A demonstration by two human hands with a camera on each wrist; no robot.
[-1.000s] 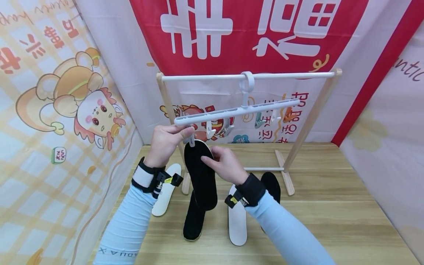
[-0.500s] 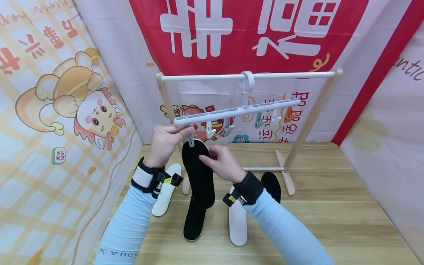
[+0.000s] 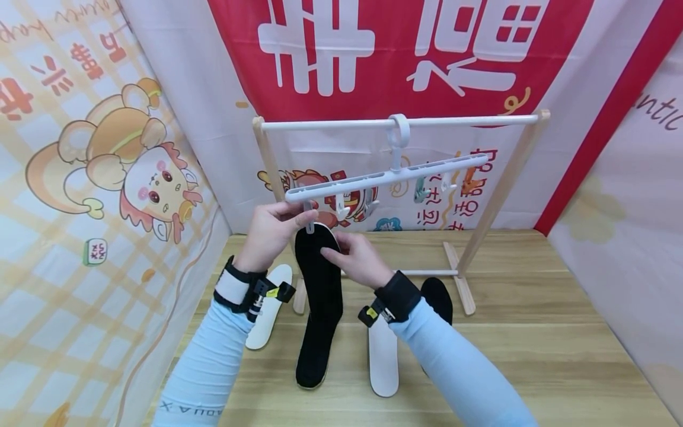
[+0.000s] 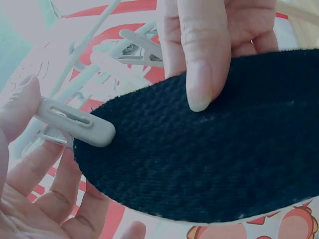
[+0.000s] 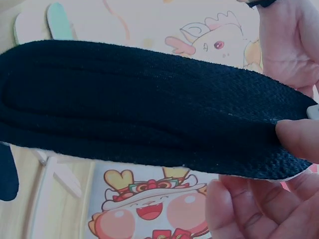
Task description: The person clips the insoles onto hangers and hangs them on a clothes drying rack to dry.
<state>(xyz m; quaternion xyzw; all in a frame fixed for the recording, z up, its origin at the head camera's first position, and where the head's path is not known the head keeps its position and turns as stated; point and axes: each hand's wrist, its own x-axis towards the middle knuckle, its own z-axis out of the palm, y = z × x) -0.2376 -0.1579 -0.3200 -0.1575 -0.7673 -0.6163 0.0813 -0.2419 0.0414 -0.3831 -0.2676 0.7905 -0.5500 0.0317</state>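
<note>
A black insole (image 3: 320, 273) hangs tilted below the left end of a white clip hanger (image 3: 381, 177). My left hand (image 3: 271, 234) pinches the hanger's end clip (image 4: 79, 122) between thumb and fingers. In the left wrist view, that clip's tip lies over the insole's rounded end. My right hand (image 3: 364, 258) holds the same insole by its right edge, thumb on the dark face and fingers behind. The right wrist view shows the insole's (image 5: 124, 104) long face, with the right thumb (image 5: 299, 139) near one end.
The hanger hooks over the white rail (image 3: 331, 125) of a wooden-legged rack (image 3: 498, 196). Other clips (image 3: 341, 206) dangle from it. On the wooden table lie a black insole (image 3: 312, 365), white insoles (image 3: 383, 362) and another black insole (image 3: 437, 299) partly behind the right wrist.
The held insole has shifted slightly left, its lower end now lining up with the black insole beneath. The hanger has moved slightly right, its right end a little higher. Both hands keep their grips.
</note>
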